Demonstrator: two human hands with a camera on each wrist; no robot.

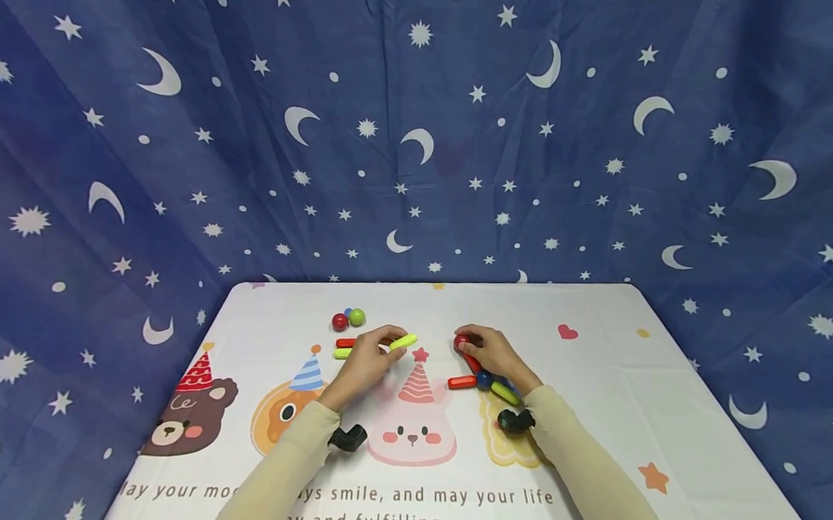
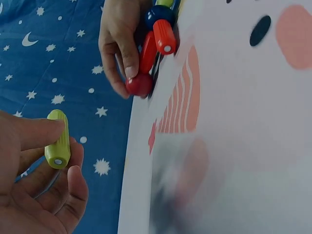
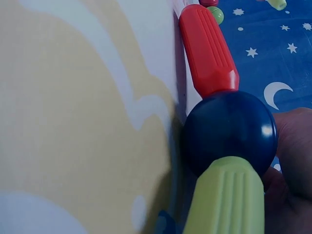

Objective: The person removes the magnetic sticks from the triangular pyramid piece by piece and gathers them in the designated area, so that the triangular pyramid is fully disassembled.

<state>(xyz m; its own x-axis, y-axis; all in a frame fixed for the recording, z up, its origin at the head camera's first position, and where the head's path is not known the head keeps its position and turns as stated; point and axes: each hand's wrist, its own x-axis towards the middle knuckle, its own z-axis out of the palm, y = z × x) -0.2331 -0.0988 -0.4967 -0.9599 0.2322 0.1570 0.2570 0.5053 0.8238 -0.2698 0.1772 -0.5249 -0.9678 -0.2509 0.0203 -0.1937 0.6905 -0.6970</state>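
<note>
While pinched over the table (image 1: pixel 670 412) by the left hand (image 1: pixel 370 361): a short, ridged, yellow-green stick (image 1: pixel 402 341), long way sideways, pointing right. Pinched by the right hand (image 1: pixel 494 354): a shiny red ball (image 2: pixel 139 85) on a red stick (image 2: pixel 148 52) slanting to a blue ball (image 3: pixel 226 129).

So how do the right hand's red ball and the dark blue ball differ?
The red ball, pinched by the right hand, shows one stick; the dark blue ball bears at least two. In the head view, the red ball appears above the dark blue ball. Both are round and glossy.
</note>
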